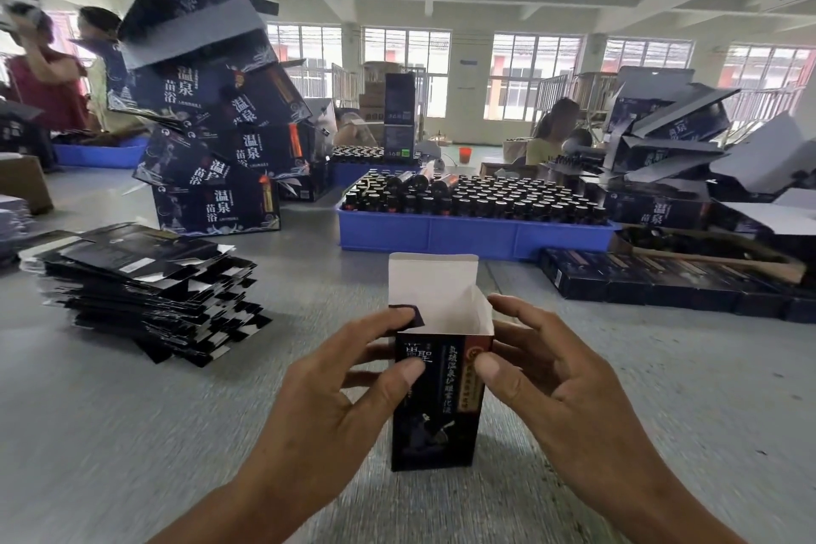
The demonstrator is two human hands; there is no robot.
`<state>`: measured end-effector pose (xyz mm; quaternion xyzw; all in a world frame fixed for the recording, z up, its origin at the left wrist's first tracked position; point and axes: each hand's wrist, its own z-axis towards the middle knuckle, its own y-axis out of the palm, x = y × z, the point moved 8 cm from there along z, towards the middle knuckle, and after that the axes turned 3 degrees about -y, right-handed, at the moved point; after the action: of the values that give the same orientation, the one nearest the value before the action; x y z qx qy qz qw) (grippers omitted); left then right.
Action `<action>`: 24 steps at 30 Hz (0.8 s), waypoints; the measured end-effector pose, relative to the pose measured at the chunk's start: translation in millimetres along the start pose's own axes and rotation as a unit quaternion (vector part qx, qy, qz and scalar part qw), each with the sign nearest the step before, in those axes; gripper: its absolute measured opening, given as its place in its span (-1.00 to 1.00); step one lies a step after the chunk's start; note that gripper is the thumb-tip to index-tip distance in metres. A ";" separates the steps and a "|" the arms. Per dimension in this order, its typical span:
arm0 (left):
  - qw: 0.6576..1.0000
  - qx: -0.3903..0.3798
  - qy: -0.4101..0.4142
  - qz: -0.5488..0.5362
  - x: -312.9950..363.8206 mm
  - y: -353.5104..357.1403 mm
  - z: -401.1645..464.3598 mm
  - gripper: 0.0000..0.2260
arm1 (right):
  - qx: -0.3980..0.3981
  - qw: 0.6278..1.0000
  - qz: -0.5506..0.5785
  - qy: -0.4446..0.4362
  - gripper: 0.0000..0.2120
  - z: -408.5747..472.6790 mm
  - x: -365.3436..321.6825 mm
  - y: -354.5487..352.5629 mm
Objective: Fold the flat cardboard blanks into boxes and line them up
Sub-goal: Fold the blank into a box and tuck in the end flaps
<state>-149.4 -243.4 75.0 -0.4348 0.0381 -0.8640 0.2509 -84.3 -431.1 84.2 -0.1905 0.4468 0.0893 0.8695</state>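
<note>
A box is held upright on the table, top flap raised, pinched between the left hand and right hand. Blanks are stacked beyond the left hand; seemingly finished boxes are lined beyond the right.

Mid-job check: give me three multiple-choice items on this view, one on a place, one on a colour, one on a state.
1. The stack of flat blanks lies: A left of the box; B right of it; C inside the tray.
2. The tray holding bottles is: A red; B blue; C green.
3. The box in the hands is: A flat; B closed; C upright, top open.

Answers: 1 A, the stack sits on the table left of the left hand. 2 B, its wall is blue. 3 C, the top flap stands up, with the right hand beside it.
</note>
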 end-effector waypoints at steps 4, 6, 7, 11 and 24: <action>0.999 0.026 0.015 0.010 2.4 -3.6 1.6 -0.72 | 0.002 1.000 0.004 -0.017 -0.57 0.1 -4.3 0.7; 1.000 0.029 0.012 0.000 1.2 -3.7 2.5 -0.75 | 0.002 1.000 0.007 -0.028 -0.57 -0.6 -6.3 1.4; 1.000 0.028 0.009 -0.008 1.0 -3.6 3.1 -0.75 | 0.000 0.999 0.008 -0.032 -0.57 -1.0 -6.9 1.5; 0.999 0.007 0.013 -0.032 3.0 -1.7 3.5 -0.75 | -0.012 0.999 -0.008 -0.030 -0.62 -2.0 -8.3 1.7; 0.999 0.008 0.026 -0.035 10.8 -1.6 1.7 -0.80 | -0.009 0.998 -0.041 -0.039 -0.72 -1.8 -10.8 0.0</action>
<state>-154.1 -246.8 84.4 -0.4110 0.0228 -0.8836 0.2229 -91.9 -431.6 92.0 -0.2125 0.4032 0.0653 0.8877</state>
